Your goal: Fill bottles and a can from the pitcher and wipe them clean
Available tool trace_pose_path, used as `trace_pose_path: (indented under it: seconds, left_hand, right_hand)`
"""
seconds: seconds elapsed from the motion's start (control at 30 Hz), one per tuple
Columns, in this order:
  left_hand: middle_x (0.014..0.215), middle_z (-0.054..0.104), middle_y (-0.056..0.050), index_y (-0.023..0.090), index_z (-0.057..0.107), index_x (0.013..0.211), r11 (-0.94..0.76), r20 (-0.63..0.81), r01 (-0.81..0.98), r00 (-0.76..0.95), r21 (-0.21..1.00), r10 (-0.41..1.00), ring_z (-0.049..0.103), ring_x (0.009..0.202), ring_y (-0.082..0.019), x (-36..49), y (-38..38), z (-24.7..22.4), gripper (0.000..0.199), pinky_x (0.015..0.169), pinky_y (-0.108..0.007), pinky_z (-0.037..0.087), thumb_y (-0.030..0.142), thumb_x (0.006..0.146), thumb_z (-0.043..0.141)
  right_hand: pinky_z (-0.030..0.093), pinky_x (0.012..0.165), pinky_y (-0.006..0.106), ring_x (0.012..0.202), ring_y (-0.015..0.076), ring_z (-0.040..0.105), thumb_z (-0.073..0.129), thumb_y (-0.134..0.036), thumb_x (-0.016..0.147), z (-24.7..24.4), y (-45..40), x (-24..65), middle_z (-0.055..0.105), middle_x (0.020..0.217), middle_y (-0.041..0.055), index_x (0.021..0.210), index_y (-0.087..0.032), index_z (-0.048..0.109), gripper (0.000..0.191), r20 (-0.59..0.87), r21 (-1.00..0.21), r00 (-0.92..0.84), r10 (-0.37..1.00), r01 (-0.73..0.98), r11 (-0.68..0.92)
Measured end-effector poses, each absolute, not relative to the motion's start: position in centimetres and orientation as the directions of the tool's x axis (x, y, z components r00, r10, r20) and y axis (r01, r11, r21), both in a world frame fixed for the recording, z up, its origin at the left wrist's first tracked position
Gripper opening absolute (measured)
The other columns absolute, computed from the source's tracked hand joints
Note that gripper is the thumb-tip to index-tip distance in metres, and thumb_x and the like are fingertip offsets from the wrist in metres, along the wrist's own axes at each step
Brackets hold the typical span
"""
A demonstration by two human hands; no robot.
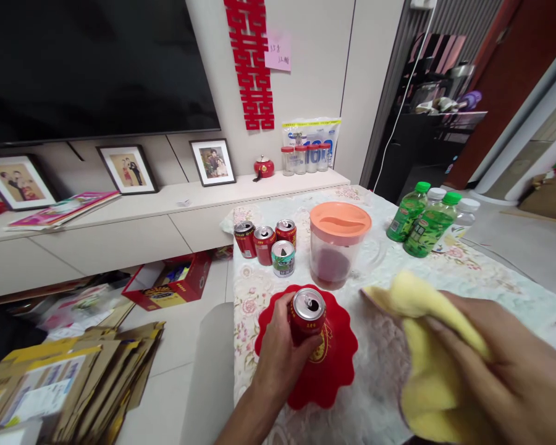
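My left hand point(282, 340) is wrapped round a red drink can point(307, 312) with its top opened. The can is held upright over a red scalloped plate point(338, 364) with a gold print. At the right, my right hand point(500, 364) grips a yellow cloth point(421, 364), which hangs down from the fingers and is a little blurred. The cloth is apart from the can, above the tablecloth. Behind the plate stands a clear plastic jug point(333, 256) with an orange lid and dark contents at the bottom.
Several opened cans point(264, 244), red ones and a green one, stand left of the jug. Green-capped bottles point(430, 225) and white-capped ones stand at the table's right. A flowered tablecloth point(250, 309) covers the table. Flattened cardboard point(97, 377) and a red box point(167, 284) lie on the floor.
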State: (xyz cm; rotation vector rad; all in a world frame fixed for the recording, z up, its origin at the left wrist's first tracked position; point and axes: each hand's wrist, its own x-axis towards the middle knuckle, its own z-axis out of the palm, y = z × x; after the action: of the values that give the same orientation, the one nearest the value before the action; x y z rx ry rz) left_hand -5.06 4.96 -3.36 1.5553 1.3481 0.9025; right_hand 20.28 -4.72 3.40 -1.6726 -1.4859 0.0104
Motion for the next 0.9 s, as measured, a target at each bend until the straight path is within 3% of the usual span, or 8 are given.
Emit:
trace_pose_path:
  seconds: [0.1, 0.23, 0.4, 0.6, 0.9]
  left_hand:
    - [0.136, 0.067, -0.008, 0.026, 0.051, 0.132, -0.055, -0.004, 0.345, 0.166, 0.937, 0.986, 0.063, 0.127, -0.031, -5.0, 4.9, -3.5, 0.068, 0.108, -0.049, 0.046, 0.015, 0.069, 0.077]
    - [0.138, 0.066, -0.009, 0.025, 0.052, 0.135, -0.119, 0.057, 0.330, 0.192, 0.936, 0.980, 0.064, 0.126, -0.032, -4.9, 4.9, -3.6, 0.065, 0.106, -0.050, 0.049, 0.026, 0.075, 0.076]
    - [0.129, 0.071, -0.007, 0.026, 0.056, 0.129, -0.128, 0.078, 0.318, 0.165, 0.939, 0.983, 0.069, 0.118, -0.030, -4.6, 4.7, -3.5, 0.055, 0.099, -0.045, 0.054, 0.024, 0.077, 0.072]
    - [0.129, 0.071, -0.006, 0.027, 0.058, 0.128, -0.103, 0.058, 0.283, 0.164, 0.954, 0.985, 0.068, 0.118, -0.030, -4.3, 4.8, -3.7, 0.059, 0.100, -0.046, 0.054, 0.024, 0.072, 0.079]
    - [0.127, 0.071, -0.009, 0.027, 0.060, 0.127, -0.071, 0.022, 0.323, 0.154, 0.944, 0.988, 0.066, 0.115, -0.036, -4.3, 4.5, -3.5, 0.058, 0.099, -0.054, 0.051, 0.023, 0.072, 0.078]
  right_hand:
    - [0.061, 0.076, 0.046, 0.092, 0.0313, 0.072, 0.059, -0.046, 0.099, 2.9, -1.9, 16.0, 0.074, 0.110, 0.0064, 0.118, -0.034, 0.070, 0.025, 0.568, -0.530, 0.132, 0.813, 0.814, 0.237]
    - [0.063, 0.077, 0.044, 0.100, 0.0300, 0.071, 0.054, -0.039, 0.102, 1.6, 0.1, 11.4, 0.069, 0.120, 0.0094, 0.137, -0.033, 0.061, 0.036, 0.483, -0.531, -0.006, 0.876, 0.793, 0.298]
    - [0.062, 0.076, 0.044, 0.096, 0.0287, 0.069, 0.044, -0.024, 0.102, 0.2, 1.6, 9.8, 0.066, 0.112, 0.0114, 0.125, -0.029, 0.069, 0.034, 0.470, -0.500, -0.013, 0.882, 0.820, 0.279]
    - [0.059, 0.081, 0.037, 0.097, 0.0237, 0.069, 0.047, -0.019, 0.102, -0.3, 3.1, 11.2, 0.065, 0.108, 0.0089, 0.116, -0.025, 0.071, 0.028, 0.489, -0.538, 0.010, 0.872, 0.791, 0.293]
    - [0.050, 0.050, 0.034, 0.067, 0.0248, 0.066, 0.047, -0.017, 0.098, 1.0, 0.1, 9.9, 0.060, 0.094, 0.0090, 0.107, -0.022, 0.061, 0.017, 0.503, -0.168, -0.089, 0.860, 0.966, 0.198]
